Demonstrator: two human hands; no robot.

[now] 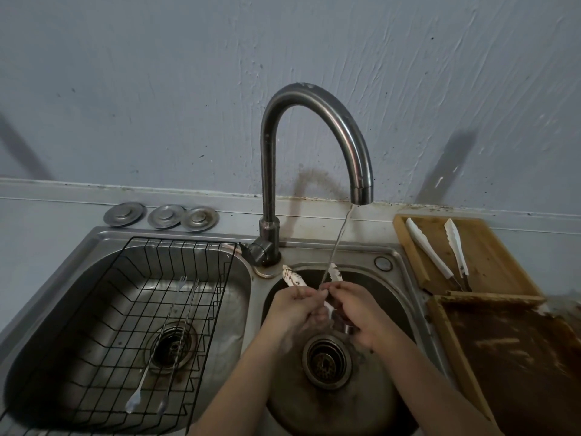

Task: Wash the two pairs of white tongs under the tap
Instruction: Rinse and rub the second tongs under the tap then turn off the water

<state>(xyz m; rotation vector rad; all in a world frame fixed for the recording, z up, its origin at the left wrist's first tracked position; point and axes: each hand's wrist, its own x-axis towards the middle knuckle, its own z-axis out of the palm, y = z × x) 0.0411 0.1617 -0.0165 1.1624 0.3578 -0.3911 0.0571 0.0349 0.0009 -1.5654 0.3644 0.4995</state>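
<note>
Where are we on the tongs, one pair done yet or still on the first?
Nothing looks finished. In hand: both hands, left hand and right hand, hold a stained pair of tongs under the running tap over the right basin. Left: the second pair lies on the wooden board.

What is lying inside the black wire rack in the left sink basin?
Two long thin metal utensils lie inside the black wire rack, one with a forked end. The basin's drain shows through the wires beneath them.
</note>
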